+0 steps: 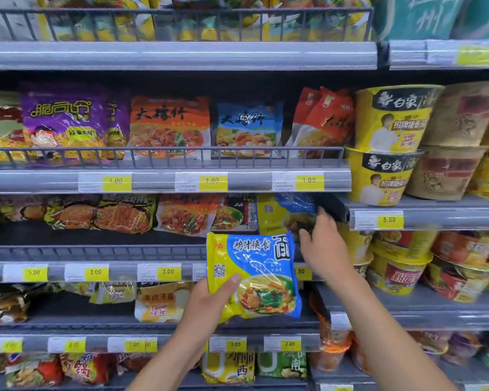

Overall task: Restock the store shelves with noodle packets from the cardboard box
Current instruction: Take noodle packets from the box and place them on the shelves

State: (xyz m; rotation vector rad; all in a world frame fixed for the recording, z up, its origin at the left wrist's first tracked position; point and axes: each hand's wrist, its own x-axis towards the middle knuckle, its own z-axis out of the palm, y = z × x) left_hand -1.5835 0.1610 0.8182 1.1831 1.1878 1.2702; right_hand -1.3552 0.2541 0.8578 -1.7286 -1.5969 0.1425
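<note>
My left hand [212,300] grips a blue and yellow noodle packet [263,266] by its lower left corner and holds it upright in front of the shelf edge. A matching blue and yellow packet [283,213] stands at the right end of the third shelf [96,253]. My right hand [322,244] reaches up to that shelved packet, fingers on its lower right corner. The cardboard box is out of view.
Several shelves carry noodle packets behind wire rails, with yellow price tags [211,182] along the edges. Stacked yellow noodle bowls [390,119] and red bowls [401,275] fill the bay on the right. A gap shows on the third shelf left of the packets.
</note>
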